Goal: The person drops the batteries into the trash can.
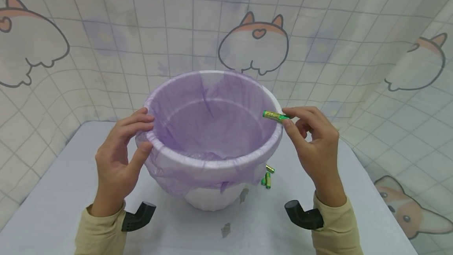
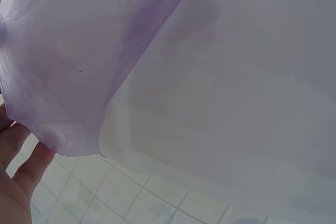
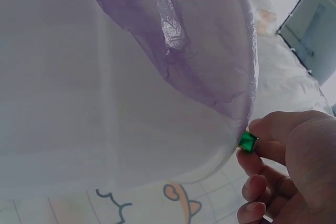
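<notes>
A white trash can point(image 1: 216, 200) stands upright, lined with a purple plastic bag point(image 1: 212, 129) folded out over its rim. My left hand point(image 1: 122, 156) grips the rim at the left, fingers over the top edge and thumb on the near side. In the left wrist view its fingers point(image 2: 37, 161) lie against the bag. Between thumb and fingertips my right hand point(image 1: 313, 137) pinches a green and gold battery point(image 1: 274, 116), its far end reaching inward over the right rim. The right wrist view shows the battery's green end point(image 3: 248, 141) right beside the rim.
A few more batteries point(image 1: 268, 180) lie on the white tabletop point(image 1: 170, 227), right of the can's base. Grey leaf-like marks point(image 1: 225, 230) show on the tabletop. A checkered curtain point(image 1: 170, 23) with cartoon dogs hangs behind and at the sides.
</notes>
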Demonstrator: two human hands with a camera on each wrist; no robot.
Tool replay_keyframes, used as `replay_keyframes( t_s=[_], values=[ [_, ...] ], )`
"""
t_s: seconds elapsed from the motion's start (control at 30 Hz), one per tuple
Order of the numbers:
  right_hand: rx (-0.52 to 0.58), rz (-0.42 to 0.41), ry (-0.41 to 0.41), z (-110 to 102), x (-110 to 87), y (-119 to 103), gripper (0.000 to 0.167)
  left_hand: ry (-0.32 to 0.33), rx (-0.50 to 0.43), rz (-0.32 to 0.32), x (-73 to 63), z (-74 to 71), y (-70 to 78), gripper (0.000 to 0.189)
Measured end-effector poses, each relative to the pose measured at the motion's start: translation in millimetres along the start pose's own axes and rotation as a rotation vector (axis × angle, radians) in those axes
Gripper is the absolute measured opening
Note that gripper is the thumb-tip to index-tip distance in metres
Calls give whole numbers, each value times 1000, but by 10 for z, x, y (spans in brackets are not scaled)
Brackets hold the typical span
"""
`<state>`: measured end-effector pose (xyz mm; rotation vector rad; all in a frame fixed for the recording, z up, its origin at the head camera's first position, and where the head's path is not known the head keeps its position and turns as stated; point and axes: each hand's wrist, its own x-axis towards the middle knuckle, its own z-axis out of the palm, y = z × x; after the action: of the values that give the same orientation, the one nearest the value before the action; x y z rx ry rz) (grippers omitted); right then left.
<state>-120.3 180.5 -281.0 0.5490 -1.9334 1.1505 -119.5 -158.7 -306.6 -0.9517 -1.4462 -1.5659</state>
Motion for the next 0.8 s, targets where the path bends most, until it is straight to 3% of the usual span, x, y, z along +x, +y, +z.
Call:
replay_keyframes(
  t_s=[0.8],
  values=[
    [-40, 7, -8, -41, -106, 116, 28, -5, 1, 8, -11, -10, -17, 30]
  ],
)
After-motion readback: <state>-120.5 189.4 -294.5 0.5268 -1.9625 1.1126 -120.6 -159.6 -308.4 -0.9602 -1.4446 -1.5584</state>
